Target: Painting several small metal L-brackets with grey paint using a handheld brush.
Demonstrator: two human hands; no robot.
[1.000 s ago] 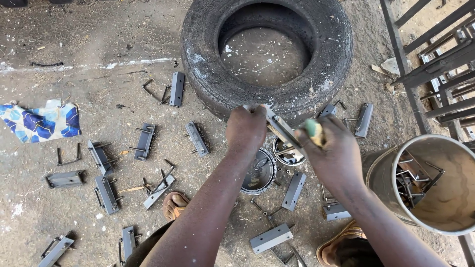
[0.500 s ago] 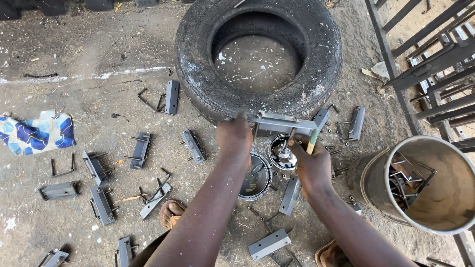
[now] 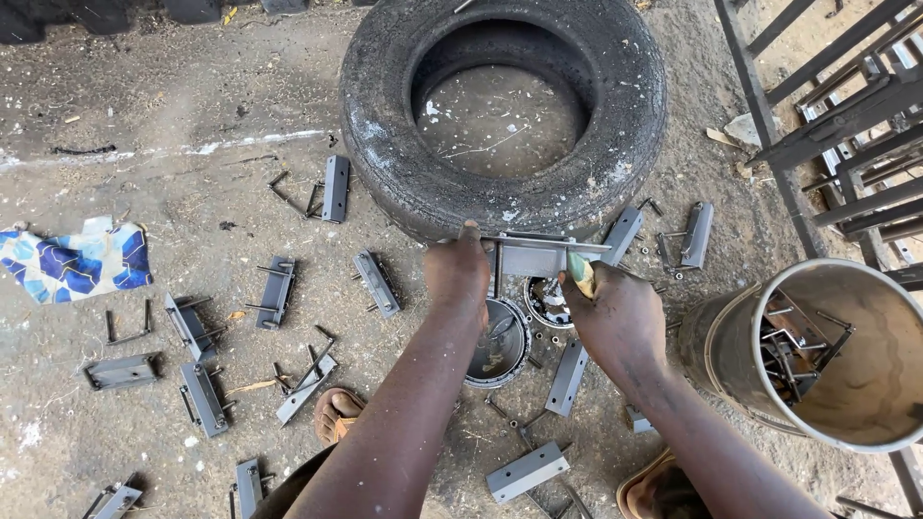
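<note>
Since a second ago the flat grey metal bracket (image 3: 534, 256) has turned level; it is now held horizontal at the 6 o'clock edge of the worn black rubber tyre (image 3: 500, 106). The left hand (image 3: 460, 274) grips its left end, and the right hand (image 3: 615, 312) pinches a small green-tipped tool (image 3: 580, 272) against it. About fourteen similar brackets lie around, two round tins (image 3: 495, 341) below, and one barrel (image 3: 827, 356) at 3 o'clock.
</note>
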